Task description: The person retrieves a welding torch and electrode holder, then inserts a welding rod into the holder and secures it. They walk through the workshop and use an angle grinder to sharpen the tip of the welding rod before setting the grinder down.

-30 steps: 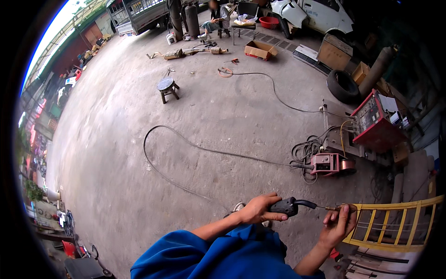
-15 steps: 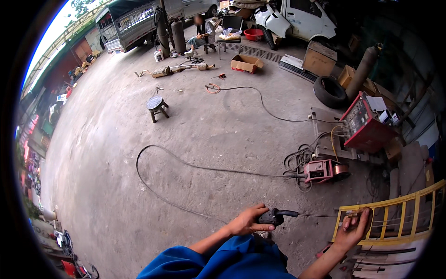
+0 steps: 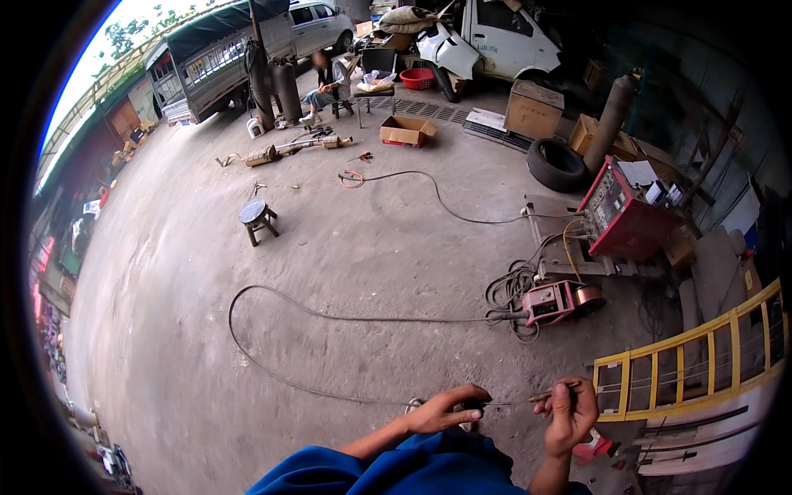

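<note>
My left hand (image 3: 448, 410) is closed around the black handle of a welding torch, mostly hidden beneath my fingers. A thin rod-like tip or wire (image 3: 498, 404) sticks out of it towards the right. Just beyond its end, my right hand (image 3: 571, 419) pinches a small brass-coloured piece (image 3: 544, 396), perhaps a torch tip; its exact kind is too small to tell. A dark torch cable (image 3: 330, 316) loops over the floor to a red wire feeder (image 3: 551, 305) carrying a copper-coloured spool (image 3: 589, 298).
A red welding machine (image 3: 631, 210) stands at the right, near a tyre (image 3: 558, 165) and a gas cylinder (image 3: 612, 124). A yellow ladder (image 3: 681, 371) lies at the lower right. Ahead are a stool (image 3: 254, 216), an open carton (image 3: 406, 130), exhaust parts (image 3: 262, 155) and a seated person (image 3: 326, 87).
My right hand has moved left, bringing the small brass-coloured piece nearer my left hand. The torch has turned and its black curved neck no longer shows. The whole view has shifted slightly.
</note>
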The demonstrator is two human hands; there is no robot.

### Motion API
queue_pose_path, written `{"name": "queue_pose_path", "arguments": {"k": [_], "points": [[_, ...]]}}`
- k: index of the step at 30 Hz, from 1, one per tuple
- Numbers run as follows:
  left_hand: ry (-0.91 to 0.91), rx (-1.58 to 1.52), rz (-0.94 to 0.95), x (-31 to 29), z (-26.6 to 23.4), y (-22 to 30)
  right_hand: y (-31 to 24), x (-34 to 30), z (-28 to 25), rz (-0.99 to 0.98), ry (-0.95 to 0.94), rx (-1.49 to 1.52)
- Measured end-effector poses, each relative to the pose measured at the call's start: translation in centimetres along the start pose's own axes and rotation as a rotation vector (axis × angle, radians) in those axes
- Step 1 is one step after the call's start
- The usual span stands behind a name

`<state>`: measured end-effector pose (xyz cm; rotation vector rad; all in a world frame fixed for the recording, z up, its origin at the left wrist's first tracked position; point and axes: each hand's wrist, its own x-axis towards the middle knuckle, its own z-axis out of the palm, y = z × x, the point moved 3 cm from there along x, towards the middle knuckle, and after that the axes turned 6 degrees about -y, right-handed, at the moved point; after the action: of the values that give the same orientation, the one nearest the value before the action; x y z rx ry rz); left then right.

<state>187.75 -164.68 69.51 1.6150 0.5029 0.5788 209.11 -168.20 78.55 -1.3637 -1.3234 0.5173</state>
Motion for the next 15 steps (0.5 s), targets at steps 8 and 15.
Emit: {"name": "queue_pose_path", "arguments": {"k": [8, 15], "points": [[-0.161, -0.122, 0.083, 4.7, 1.1, 0.8, -2.8, 0.2, -0.3, 0.164, -0.004, 0.402], [-0.333, -0.057, 0.080, 5.7, 1.8, 2.3, -1.1, -0.2, -4.3, 0.162, -0.149, 0.041]]}}
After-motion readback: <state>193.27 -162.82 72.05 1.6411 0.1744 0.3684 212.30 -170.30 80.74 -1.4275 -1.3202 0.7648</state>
